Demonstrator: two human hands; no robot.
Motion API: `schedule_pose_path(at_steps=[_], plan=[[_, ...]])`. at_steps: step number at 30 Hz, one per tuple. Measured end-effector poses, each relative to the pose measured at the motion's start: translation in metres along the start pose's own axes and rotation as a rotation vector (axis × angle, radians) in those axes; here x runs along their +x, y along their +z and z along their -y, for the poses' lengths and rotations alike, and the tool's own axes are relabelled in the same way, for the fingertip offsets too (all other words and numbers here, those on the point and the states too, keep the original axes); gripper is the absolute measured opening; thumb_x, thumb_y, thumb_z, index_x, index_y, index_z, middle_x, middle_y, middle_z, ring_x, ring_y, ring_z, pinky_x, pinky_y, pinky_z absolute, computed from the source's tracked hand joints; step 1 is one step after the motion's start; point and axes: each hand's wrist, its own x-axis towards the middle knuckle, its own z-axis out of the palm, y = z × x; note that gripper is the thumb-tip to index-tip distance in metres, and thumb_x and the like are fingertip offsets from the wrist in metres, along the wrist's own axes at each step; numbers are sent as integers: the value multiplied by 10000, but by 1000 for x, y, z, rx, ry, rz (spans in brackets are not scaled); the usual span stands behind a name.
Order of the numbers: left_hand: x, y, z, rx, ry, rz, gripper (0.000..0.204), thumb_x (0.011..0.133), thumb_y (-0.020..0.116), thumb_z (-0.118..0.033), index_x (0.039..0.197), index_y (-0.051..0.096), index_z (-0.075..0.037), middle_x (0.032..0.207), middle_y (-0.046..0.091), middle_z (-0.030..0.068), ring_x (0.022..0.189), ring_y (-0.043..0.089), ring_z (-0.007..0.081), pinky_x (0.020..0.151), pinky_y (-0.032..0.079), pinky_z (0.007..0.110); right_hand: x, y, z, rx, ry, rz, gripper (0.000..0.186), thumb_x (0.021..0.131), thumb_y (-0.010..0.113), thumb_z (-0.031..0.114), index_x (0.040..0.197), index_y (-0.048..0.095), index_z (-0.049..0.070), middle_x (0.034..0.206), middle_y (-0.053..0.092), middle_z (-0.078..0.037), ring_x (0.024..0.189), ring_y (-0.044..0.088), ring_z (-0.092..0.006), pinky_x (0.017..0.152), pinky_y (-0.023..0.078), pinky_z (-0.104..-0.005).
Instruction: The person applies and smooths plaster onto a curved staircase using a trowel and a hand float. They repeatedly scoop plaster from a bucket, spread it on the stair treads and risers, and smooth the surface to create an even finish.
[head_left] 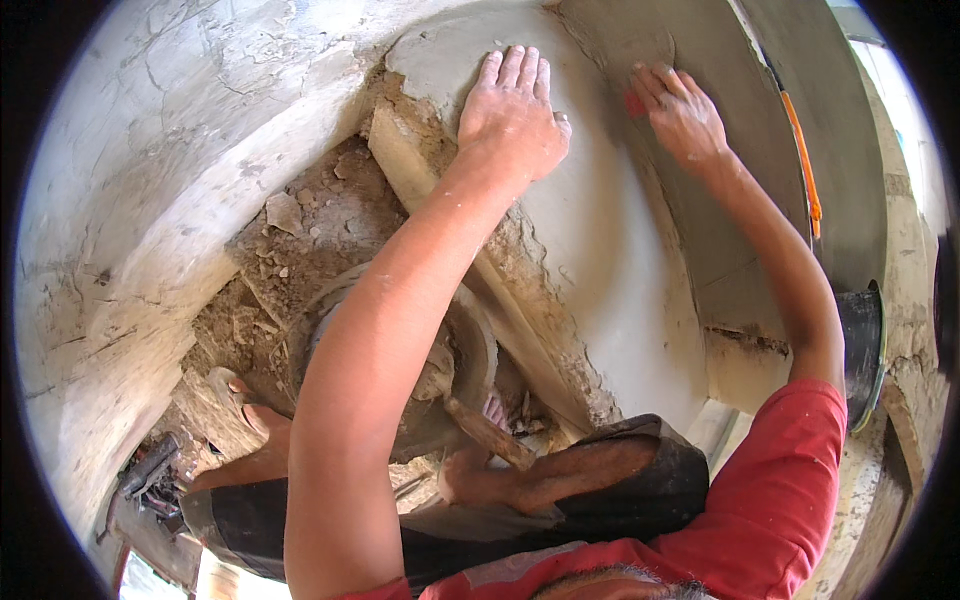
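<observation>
My left hand (515, 115) lies flat on a smooth, grey plastered surface (600, 260), fingers stretched forward and nothing under them that I can see. My right hand (688, 118) is up against the darker plastered face (750, 190) beside it. Its fingers are curled over a small red thing (635, 103), of which only an edge shows; its kind is hidden by the hand. Below my left forearm stands a round grey basin (485, 345) with some mortar in it. A tool's worn wooden handle (490, 433) sticks out over the basin's near rim.
Rubble and dry dirt (320, 215) cover the ground left of the basin. A rough-edged ledge (530, 320) runs along the plastered surface. To the right are a slim orange tool (802, 160) and a black bucket (862, 350). A pale wall (170, 200) rises at left.
</observation>
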Motion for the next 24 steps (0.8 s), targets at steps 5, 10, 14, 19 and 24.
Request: schedule_pose_path(at_steps=[5, 10, 14, 19, 24], plan=[[2, 3, 0, 7, -4, -10, 721, 1123, 321, -404, 1698, 258, 27, 1791, 258, 161, 1663, 224, 282, 1371, 137, 439, -79, -45, 28, 33, 11, 209, 368, 952, 647, 186, 1301, 735, 108, 1555, 603, -70, 1444, 502, -254, 1210, 424, -386], [2, 4, -2, 43, 4, -25, 731, 1119, 335, -415, 1696, 262, 28, 1783, 272, 176, 1659, 237, 289, 1370, 154, 446, -76, -90, 20, 215, 58, 127, 394, 902, 666, 126, 1281, 742, 52, 1498, 639, -65, 1446, 500, -261, 1220, 421, -409], [4, 4, -1, 77, 9, -32, 736, 1124, 329, -439, 1695, 271, 22, 1783, 274, 170, 1654, 251, 285, 1369, 156, 449, 13, -66, -13, 120, -11, -85, 275, 905, 668, 131, 1164, 761, 118, 1352, 679, -29, 1394, 524, -231, 1182, 435, -366], [2, 1, 0, 91, 2, -16, 735, 1129, 338, -464, 1703, 275, -9, 1788, 276, 138, 1656, 245, 280, 1365, 168, 439, 2, -41, -3, 181, -33, 105, 280, 909, 692, 185, 1171, 763, 117, 1314, 692, -29, 1331, 559, -221, 1109, 461, -371], [-1, -10, -3, -19, 41, -110, 732, 1108, 436, -448, 1630, 387, 63, 1707, 393, 241, 1613, 326, 337, 1343, 197, 444, -79, -37, 32, 162, 45, 209, 329, 891, 665, 118, 1208, 729, 59, 1479, 630, -66, 1398, 511, -220, 1166, 432, -362]])
